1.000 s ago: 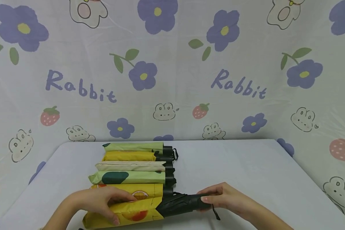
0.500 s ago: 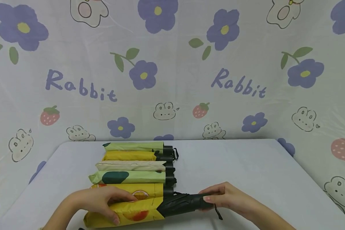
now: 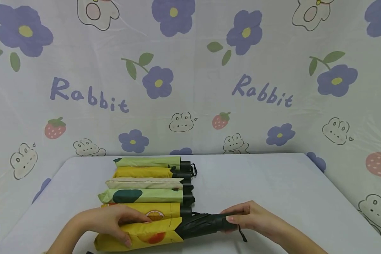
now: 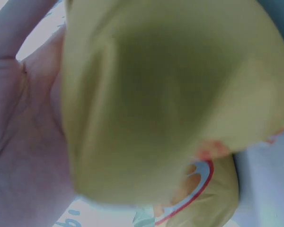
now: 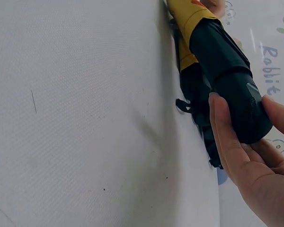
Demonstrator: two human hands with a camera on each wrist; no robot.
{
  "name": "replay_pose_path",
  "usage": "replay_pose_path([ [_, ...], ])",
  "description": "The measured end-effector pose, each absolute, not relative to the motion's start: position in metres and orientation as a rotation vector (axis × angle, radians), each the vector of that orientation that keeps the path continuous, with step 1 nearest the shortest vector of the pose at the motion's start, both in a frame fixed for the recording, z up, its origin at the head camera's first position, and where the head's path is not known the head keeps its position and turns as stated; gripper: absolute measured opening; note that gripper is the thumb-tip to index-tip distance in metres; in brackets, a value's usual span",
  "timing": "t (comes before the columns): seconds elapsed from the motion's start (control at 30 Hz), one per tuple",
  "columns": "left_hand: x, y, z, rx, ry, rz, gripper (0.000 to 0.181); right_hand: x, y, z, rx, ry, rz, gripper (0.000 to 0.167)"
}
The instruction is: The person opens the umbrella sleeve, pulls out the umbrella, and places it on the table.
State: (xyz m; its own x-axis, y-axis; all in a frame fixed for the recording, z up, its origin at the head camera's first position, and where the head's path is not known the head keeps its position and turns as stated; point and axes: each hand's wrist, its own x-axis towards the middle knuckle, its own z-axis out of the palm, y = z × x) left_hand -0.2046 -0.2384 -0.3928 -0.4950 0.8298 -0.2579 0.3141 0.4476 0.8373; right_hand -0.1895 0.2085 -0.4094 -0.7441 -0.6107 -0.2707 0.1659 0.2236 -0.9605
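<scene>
A folded black umbrella [image 3: 200, 225] lies partly inside a yellow fruit-print sleeve [image 3: 139, 233], its handle end sticking out to the right. My left hand [image 3: 106, 220] grips the sleeve from above, thumb on the near side and fingers on the far side. At the handle end, my right hand [image 3: 249, 217] holds the umbrella between thumb and fingers, and a black wrist strap [image 3: 242, 233] dangles below. In the left wrist view the yellow sleeve [image 4: 146, 104] fills most of the picture. The right wrist view shows the thumb and fingers around the black handle [image 5: 244, 106].
Behind the held umbrella, several sleeved umbrellas lie side by side in a row, among them a yellow one [image 3: 168, 209], a green one [image 3: 158, 195] and a cream one [image 3: 143, 183]. They rest on a white table [image 3: 273, 183], with a printed cloth [image 3: 197, 70] hanging behind.
My right hand and the umbrella have shifted slightly to the right. The yellow sleeve has slid a little the same way, while my left hand stays almost in place.
</scene>
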Motion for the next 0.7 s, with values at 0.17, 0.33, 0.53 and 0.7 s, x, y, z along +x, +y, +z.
replay_pose_path([
  [0.17,-0.2055,-0.2397,-0.3924,0.958,2.017,1.020,0.053,-0.1895,0.2109,-0.4078,-0.376,1.886,-1.552,0.042],
  [0.33,-0.2052,-0.2399,-0.3914,0.895,2.060,1.052,0.042,-0.1900,0.2117,-0.4075,-0.357,1.887,-1.553,0.042],
  [0.53,-0.2064,-0.2411,-0.3920,0.908,2.117,1.038,0.032,-0.1902,0.2120,-0.4076,-0.349,1.882,-1.560,0.042],
  [0.7,-0.2069,-0.2418,-0.3928,0.900,2.036,1.051,0.043,-0.1903,0.2102,-0.4066,-0.319,1.888,-1.557,0.043],
])
